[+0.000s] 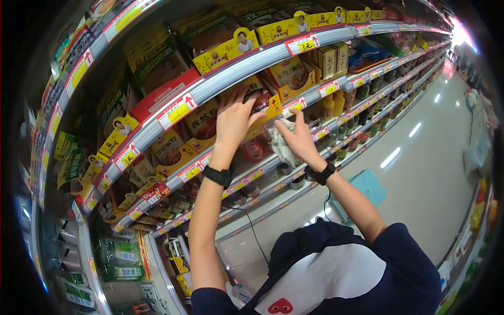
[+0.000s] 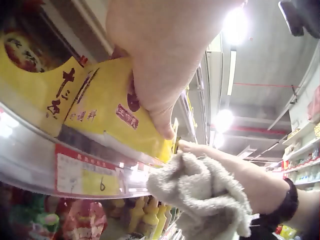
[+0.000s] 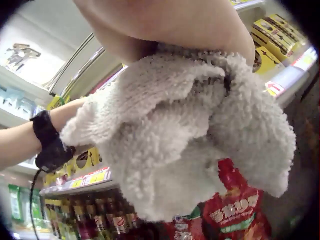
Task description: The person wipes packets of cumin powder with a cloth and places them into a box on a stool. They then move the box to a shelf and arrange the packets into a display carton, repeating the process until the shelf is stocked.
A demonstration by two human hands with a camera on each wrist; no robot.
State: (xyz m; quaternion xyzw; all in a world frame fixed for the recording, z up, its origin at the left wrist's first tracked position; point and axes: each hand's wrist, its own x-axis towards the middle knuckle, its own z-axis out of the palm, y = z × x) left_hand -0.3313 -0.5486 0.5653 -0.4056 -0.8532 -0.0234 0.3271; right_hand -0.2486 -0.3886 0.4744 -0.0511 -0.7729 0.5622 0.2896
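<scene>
My left hand grips a yellow display box on a shelf; in the left wrist view the thumb of that hand lies against the front of the box, its other fingers mostly hidden. Just right of the box, my right hand holds a crumpled pale grey cloth below its fingers. The cloth hangs near the shelf edge in the left wrist view. It fills the middle of the right wrist view, where the cloth covers the fingers of the right hand.
Shelf rails with price tags run across the view, above and below the hands. Yellow spice boxes stand to the left, more boxes to the right. Red pouches and bottles sit lower down. A light blue stool stands on the floor.
</scene>
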